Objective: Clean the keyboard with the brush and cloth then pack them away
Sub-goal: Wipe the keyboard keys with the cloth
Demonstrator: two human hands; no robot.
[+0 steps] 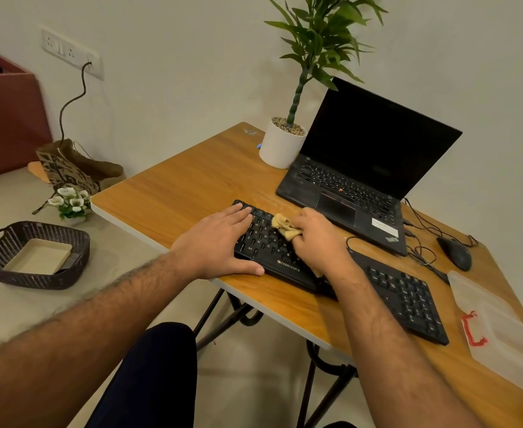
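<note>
On wooden surface (192, 180), I see L hand (220, 242) flat, fingers straight, steadying Zebronics keyboard (402, 291); R hand (319, 239) grips tan cloth (283, 225) bunched on keys.

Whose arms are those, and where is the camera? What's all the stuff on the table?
There is no machine here. A person wears one camera on the head, so you look down at their own arms. The left hand lies flat on the black keyboard, steadying it. The right hand wipes the keys with a tan cloth pinched in its fingers. On the wooden table also sit a laptop, a potted plant, a mouse and a clear plastic box.
</note>
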